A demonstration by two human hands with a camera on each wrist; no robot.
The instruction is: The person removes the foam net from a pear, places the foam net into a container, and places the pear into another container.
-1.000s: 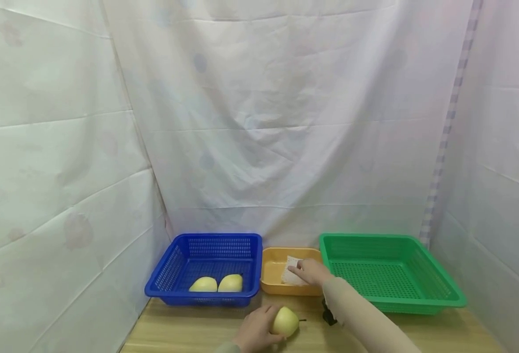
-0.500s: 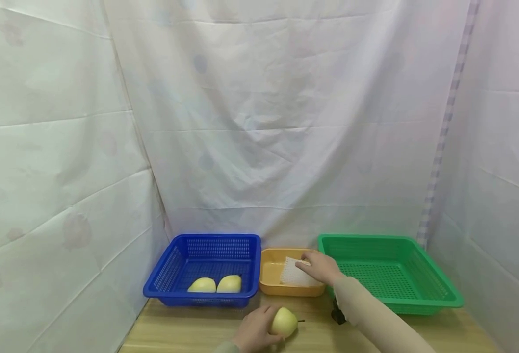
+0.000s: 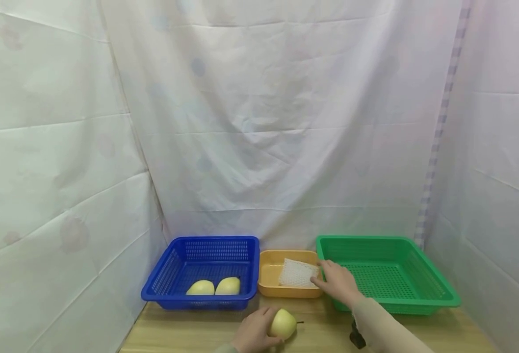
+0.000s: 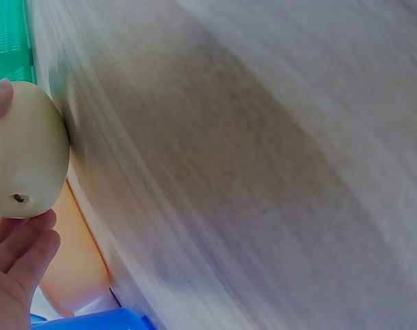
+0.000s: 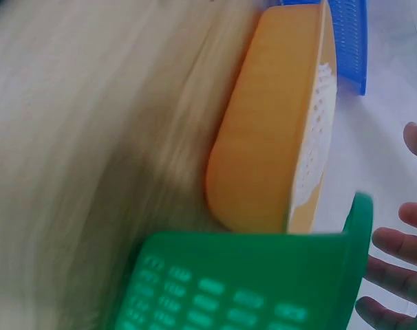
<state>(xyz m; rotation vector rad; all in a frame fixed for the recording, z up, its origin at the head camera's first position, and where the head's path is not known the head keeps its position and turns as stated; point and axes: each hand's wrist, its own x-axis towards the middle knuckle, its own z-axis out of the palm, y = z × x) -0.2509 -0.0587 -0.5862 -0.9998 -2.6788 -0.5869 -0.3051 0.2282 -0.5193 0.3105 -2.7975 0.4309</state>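
My left hand grips a pale yellow pear low over the wooden table, its stem pointing right. In the left wrist view, the thumb and fingers lie on opposite sides of the pear, whose dark-pitted end shows. Over the border between the orange tray and the green basket, my right hand has its fingers spread and holds nothing. White foam netting lies in the orange tray, just left of that hand. The right wrist view shows these fingers apart, beyond the green basket's rim.
A blue basket with two yellow pears stands at the left, close beside the orange tray. The green basket stands at the right. White cloth hangs behind and on both sides. A black device sits at the right wrist.
My right hand has drawn back to the right, off the foam netting, which is now more exposed in the tray. The left hand keeps its grip on the pear in about the same place.
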